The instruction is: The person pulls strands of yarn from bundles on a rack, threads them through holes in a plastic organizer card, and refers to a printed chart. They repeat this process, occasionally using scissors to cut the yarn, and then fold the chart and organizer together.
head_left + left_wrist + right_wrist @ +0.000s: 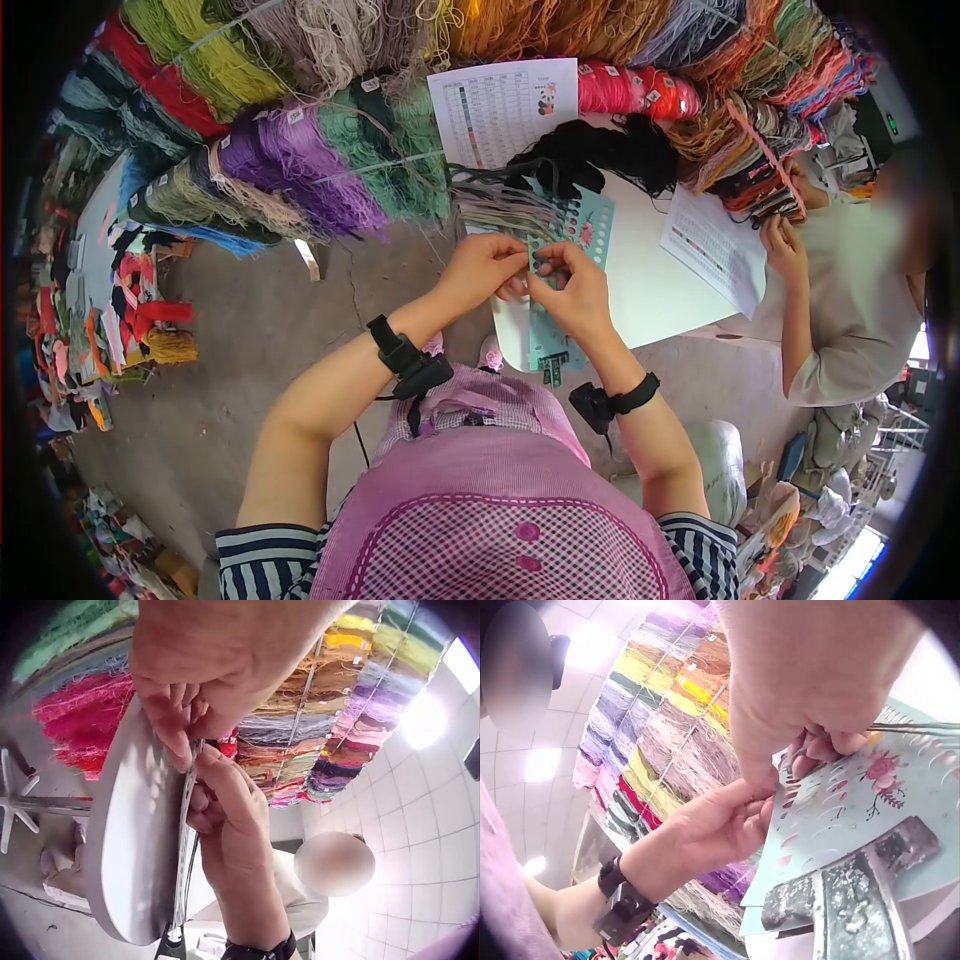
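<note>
Two hands in the head view, left hand point(487, 270) and right hand point(578, 292), pinch at the punched green card point(550, 335) between them, above a white table point(640, 300). Left wrist view: yarn skeins point(281, 731) hang beyond both, near ceiling lights point(422, 720); right wrist view: a worn metal clip point(855, 900) sits below the right hand

The left hand point(206, 660) reaches down from the top, and its fingers meet those of the right hand point(236, 832) at the upper end of a thin card point(182, 855), seen nearly edge-on beside the rounded white table point(131, 855). A dark clamp point(172, 946) sits at its lower end. Behind hang colourful thread skeins point(289, 727), a person point(300, 889) and tiled surfaces point(420, 855).
</note>
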### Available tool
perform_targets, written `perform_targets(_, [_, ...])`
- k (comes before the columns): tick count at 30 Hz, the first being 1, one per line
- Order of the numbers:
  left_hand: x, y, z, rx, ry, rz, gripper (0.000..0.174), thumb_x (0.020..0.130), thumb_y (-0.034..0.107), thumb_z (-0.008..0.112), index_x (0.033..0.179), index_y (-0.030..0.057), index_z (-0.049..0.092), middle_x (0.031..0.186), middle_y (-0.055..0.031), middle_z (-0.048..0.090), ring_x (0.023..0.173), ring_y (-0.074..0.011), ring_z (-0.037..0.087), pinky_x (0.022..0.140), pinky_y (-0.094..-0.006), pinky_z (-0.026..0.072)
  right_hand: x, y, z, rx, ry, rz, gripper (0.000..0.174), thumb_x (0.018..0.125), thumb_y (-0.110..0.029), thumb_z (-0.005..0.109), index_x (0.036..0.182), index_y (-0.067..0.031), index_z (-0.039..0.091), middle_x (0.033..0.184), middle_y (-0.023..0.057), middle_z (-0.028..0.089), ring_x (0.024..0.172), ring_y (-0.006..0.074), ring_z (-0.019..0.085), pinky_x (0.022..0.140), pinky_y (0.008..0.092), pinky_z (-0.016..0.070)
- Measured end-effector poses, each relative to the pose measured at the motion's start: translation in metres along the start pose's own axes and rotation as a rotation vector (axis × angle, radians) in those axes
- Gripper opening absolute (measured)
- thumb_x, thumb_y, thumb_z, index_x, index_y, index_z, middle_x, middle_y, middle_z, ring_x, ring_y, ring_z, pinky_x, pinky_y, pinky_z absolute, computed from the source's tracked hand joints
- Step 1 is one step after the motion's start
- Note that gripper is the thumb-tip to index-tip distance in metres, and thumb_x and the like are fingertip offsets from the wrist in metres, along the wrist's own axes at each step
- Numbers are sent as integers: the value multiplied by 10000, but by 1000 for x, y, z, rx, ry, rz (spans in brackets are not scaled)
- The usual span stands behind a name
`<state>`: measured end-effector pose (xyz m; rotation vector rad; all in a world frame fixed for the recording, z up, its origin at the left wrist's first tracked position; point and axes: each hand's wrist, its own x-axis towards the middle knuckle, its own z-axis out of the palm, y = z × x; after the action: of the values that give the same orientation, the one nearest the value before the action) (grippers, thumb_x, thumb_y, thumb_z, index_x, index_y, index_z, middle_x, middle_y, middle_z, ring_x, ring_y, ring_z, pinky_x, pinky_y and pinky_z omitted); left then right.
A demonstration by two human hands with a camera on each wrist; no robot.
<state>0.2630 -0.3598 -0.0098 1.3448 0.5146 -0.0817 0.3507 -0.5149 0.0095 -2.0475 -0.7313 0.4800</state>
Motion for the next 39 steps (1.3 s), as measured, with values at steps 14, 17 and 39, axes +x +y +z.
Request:
perform_targets(14, [-18, 9, -37, -680, -225, -116, 180, 943, 172, 496, 989, 64, 632, 922, -85, 662, 740, -117, 610, 583, -226, 450, 5, 14, 12, 90, -26, 82, 310, 741, -186, 758, 1004, -40, 683, 848, 58, 686, 760, 131, 631, 669, 264, 480])
perform_targets(17, [-16, 19, -25, -104, -372, -102, 215, 945, 203, 536, 1063, 33, 595, 757, -77, 651, 579, -119, 585, 488, -234, 443, 3, -1, 9, 95, 19, 78, 388, 759, -197, 769, 1072, -43, 600, 747, 23, 603, 678, 108, 549, 611, 263, 443])
perform_targets(39, [-113, -11, -378, 660, 1428, 496, 362, 780, 333, 760, 1002, 57, 683, 864, -96, 676, 786, -251, 653, 667, -368, 504, 11, -1, 13, -93, -142, 140, 229, 793, -18, 676, 978, -10, 543, 757, 8, 544, 666, 72, 506, 595, 211, 414])
